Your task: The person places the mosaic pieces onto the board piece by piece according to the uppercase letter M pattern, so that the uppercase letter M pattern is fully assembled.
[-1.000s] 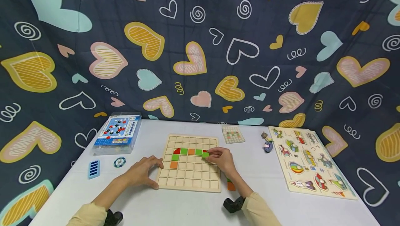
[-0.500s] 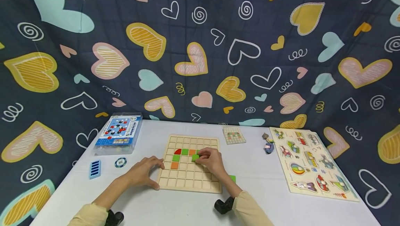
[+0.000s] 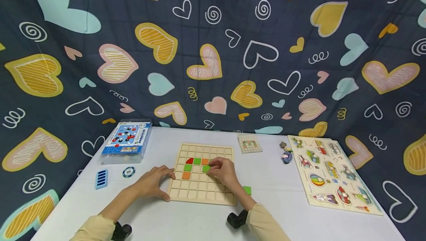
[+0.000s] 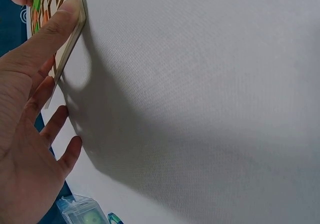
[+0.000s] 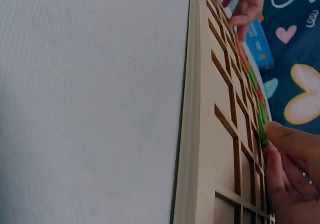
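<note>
Pinching green tile (image 3: 206,168) (apparently) into grid board (image 3: 199,193).

White table (image 3: 273,211) with wooden grid board (image 3: 201,187), animal puzzle (image 3: 332,176), blue box (image 3: 127,141), pattern card (image 3: 249,144), loose green tile (image 3: 247,190).

A staged play corner: heart-print cloth backdrop (image 3: 213,48) behind a white table (image 3: 266,211) strewn with children's puzzles (image 3: 329,172).

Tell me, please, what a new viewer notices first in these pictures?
First comes the wooden grid board mid-table, where the right hand pinches a green tile and the left hand rests against the board's left edge. Next is the vehicle peg puzzle at the right, before the heart-patterned cloth.
</note>
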`<state>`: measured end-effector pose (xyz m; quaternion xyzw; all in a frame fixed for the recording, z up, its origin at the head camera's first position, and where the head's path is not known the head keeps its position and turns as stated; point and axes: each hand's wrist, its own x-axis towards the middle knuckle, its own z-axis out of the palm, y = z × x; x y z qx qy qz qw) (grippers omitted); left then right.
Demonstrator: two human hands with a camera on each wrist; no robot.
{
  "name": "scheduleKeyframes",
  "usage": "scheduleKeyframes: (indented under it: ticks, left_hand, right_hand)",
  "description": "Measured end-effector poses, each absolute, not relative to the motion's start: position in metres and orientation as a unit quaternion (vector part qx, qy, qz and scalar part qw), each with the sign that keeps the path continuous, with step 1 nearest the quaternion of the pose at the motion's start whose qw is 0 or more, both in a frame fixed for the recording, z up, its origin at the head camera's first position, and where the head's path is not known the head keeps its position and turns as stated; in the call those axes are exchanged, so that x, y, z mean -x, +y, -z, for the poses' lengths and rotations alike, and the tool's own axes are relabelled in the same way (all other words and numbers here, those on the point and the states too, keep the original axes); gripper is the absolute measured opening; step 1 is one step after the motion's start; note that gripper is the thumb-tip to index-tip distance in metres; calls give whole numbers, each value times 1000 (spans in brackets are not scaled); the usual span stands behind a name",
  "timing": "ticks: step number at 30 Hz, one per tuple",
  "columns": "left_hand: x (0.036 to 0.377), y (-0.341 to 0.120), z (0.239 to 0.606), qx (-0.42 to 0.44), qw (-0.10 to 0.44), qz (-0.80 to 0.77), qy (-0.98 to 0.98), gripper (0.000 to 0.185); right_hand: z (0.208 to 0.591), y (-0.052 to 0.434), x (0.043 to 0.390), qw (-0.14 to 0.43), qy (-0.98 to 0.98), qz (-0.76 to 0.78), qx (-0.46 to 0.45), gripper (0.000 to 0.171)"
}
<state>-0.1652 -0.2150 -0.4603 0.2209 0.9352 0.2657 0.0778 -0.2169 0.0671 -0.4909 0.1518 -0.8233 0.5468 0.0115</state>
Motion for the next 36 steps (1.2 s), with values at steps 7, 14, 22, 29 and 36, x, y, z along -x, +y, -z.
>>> scheduleKeyframes:
  ticks: [7,14,22,29,36]
  left_hand:
    - [165,-215,462,-221,82,-272,933,57]
    - [167,-215,462,-219,81,-271,934,58]
    - [167,-216,463,-223,76,-259,937,57]
    - [166,-217,464,-222,77,-262,936,56]
    - [167,-215,463,-222,76,-259,937,56]
  right_hand:
    - [490,65,216,-10,-808,-569,-153,25]
    - [479,93,210,-64,-771,-618,-137,31]
    - [475,160,196,-77,-783,-608,-108,29]
    - [483,201,174,-89,-800,-574,-153,28]
    - [491,213,160,-64,-824,-544,-145,28]
